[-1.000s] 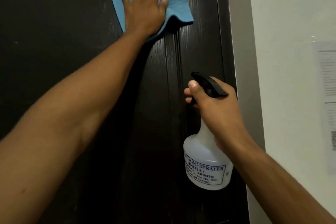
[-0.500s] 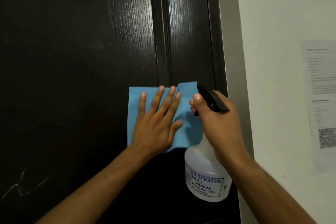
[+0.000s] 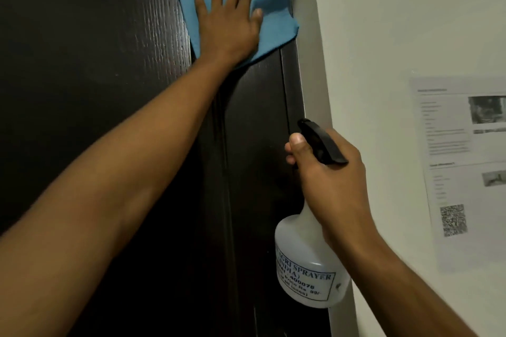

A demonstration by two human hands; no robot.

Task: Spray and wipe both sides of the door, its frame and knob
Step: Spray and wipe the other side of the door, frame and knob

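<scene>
The left hand [image 3: 228,26] pressed a soft blue cloth [image 3: 273,19] flat-fingered against the dark wood-grained door [image 3: 95,63]. The right hand [image 3: 332,186] held its grip curled round a translucent white plastic spray bottle [image 3: 304,262].

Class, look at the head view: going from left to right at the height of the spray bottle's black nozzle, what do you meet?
Left forearm → dark door → right hand on the spray bottle → grey frame strip → white wall → printed sheet.

A dark wood-grain door [image 3: 95,90] fills the left side, with a blue cloth [image 3: 273,8] spread flat high against it near its grey frame [image 3: 315,76]. A translucent white spray bottle [image 3: 306,268] with a black trigger head is upright beside the frame.
</scene>
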